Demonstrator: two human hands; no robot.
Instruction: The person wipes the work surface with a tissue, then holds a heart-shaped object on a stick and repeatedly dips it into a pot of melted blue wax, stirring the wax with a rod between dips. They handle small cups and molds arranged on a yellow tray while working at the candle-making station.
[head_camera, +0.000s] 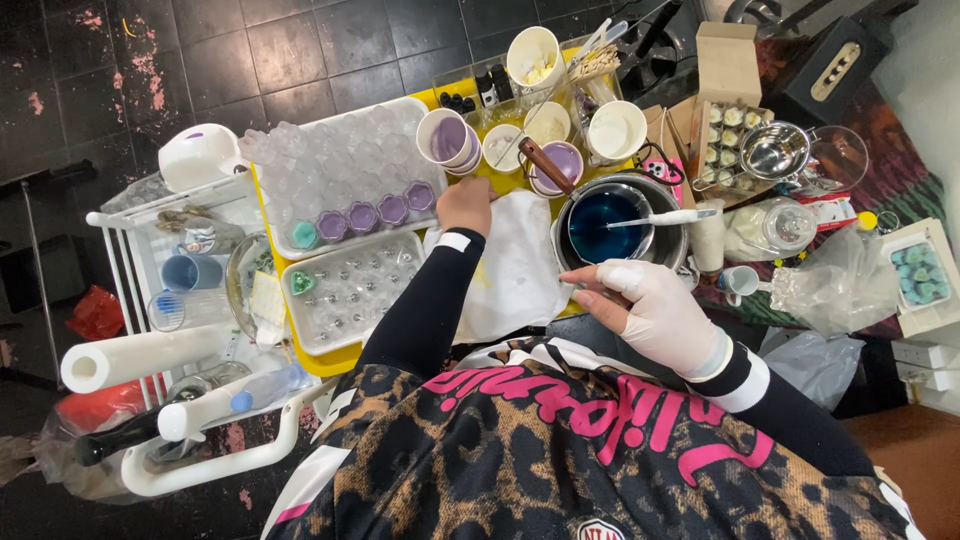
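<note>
1. Left hand (466, 203), frame centre: fingers curled at the top edge of the white cloth (515, 265); whether they grip anything cannot be told.
2. Right hand (655, 312), white-gloved: fingers loosely extended, holding nothing, just below the round metal pot of blue liquid (605, 228).
3. White spatula (665, 217) rests in the pot.
</note>
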